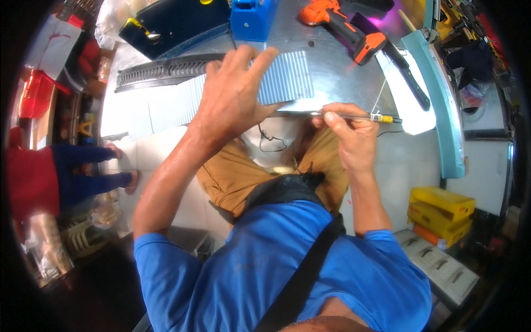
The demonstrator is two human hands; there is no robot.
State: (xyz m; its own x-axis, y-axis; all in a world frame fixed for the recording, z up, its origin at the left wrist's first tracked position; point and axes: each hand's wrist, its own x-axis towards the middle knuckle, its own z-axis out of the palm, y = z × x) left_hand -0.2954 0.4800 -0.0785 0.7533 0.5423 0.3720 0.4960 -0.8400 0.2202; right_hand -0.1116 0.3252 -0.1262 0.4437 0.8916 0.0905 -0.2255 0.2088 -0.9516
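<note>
A grey ribbed strip (287, 77), finely corrugated, lies along the near edge of the metal table. My left hand (232, 91) grips it, fingers bent over its top and thumb at the near edge; the palm hides the middle of the strip. To the right, my right hand (354, 130) is closed around a slim rod-like tool (359, 116) with a yellow-and-dark end. This tool is level, its pale tip pointing left towards the strip, at the table's edge. Behind my left hand is a black slotted strip (160, 74).
An orange-and-black cordless power tool (345, 30) lies at the back right. Beside it, a long black-handled object (406, 77) rests on white paper (415, 113). A blue box (251, 22) and a dark open case (188, 27) stand behind. At left stands another person (33, 177).
</note>
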